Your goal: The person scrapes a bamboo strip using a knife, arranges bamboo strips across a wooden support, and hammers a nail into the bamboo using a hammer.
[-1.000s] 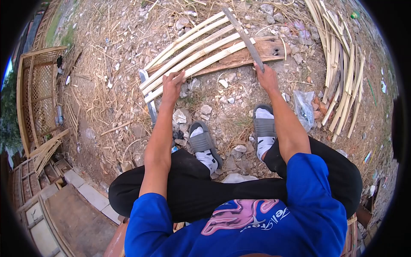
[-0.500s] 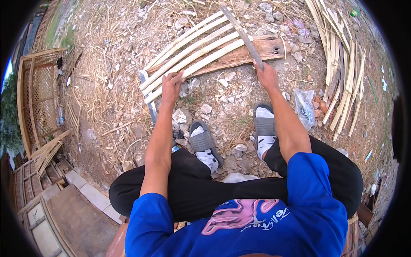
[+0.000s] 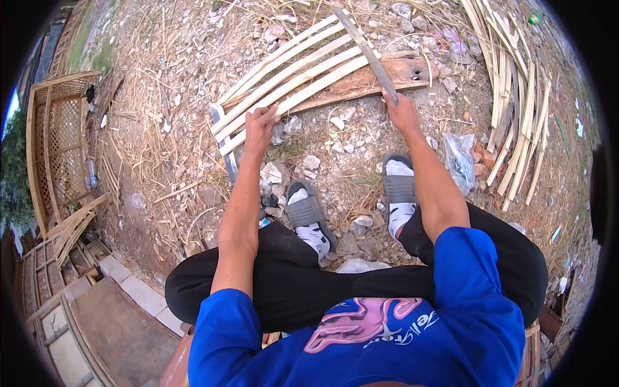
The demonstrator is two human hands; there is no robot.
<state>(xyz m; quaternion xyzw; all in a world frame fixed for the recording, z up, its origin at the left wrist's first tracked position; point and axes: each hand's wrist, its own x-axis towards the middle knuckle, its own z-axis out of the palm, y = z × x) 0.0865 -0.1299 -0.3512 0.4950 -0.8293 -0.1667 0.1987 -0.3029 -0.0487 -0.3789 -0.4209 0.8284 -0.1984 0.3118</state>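
Observation:
Several pale wooden strips (image 3: pixel 296 79) lie side by side across a weathered brown plank (image 3: pixel 400 69) on the ground. My left hand (image 3: pixel 260 126) grips the nearest strip close to its left end. In my right hand (image 3: pixel 403 113) is the lower end of a flat grey bar (image 3: pixel 367 53), which lies slantwise over the right ends of the strips. A second flat metal bar (image 3: pixel 224 145) rests crosswise at the strips' left ends, partly hidden by my left arm.
More strips (image 3: pixel 519 109) are heaped at the right, beside a clear plastic bag (image 3: pixel 459 161) and brick pieces. A latticed wooden frame (image 3: pixel 61 145) stands at the far left. Stones and shavings cover the ground around my sandals (image 3: pixel 400 187).
The nearest strip's right end has shifted slightly down and left along the grey bar. Both hands stay almost where they were.

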